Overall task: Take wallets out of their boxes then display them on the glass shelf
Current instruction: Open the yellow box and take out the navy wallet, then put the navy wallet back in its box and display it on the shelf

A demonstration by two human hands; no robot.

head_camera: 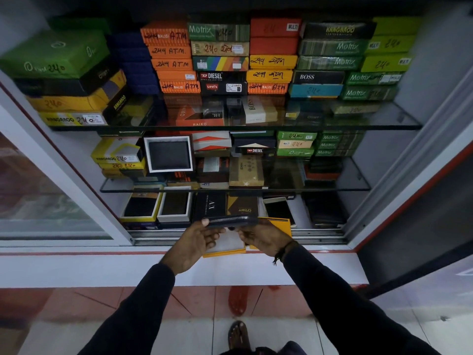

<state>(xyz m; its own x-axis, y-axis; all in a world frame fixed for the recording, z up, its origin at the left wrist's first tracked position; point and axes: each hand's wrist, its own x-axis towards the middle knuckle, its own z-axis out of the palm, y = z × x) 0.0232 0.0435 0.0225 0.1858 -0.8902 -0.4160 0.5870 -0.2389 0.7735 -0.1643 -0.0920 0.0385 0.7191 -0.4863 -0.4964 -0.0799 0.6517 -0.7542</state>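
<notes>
dark zip wallet sits pinched at its ends between the left hand and right hand, lifted just above its open yellow box, so it seems unboxed but not yet displayed, while stacked boxes above the box look unopened.

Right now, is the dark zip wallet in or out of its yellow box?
Out. Both hands, left hand and right hand, hold the wallet above the open yellow box.
</notes>
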